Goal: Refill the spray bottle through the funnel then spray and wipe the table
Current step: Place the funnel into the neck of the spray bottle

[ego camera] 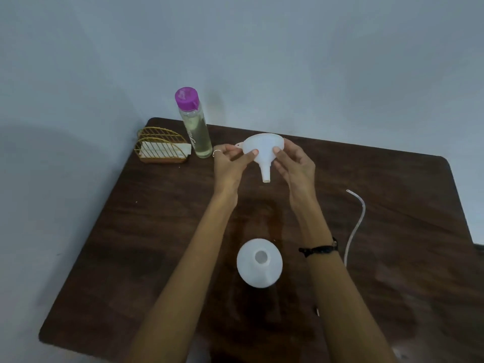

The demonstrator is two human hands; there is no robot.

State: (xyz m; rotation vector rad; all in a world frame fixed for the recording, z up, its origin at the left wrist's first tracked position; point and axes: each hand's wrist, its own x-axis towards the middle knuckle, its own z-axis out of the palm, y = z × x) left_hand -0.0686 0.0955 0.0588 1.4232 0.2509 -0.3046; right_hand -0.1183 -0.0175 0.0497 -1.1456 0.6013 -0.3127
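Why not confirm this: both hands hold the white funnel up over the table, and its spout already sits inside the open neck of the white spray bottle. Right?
Only the spout part is wrong. The head view shows the funnel, held by the left hand and the right hand, well clear of the spray bottle, whose open neck has nothing in it.

The clear bottle (197, 129) at upper left of centre bears script lettering. It is too blurred to read. Nothing else carries text.
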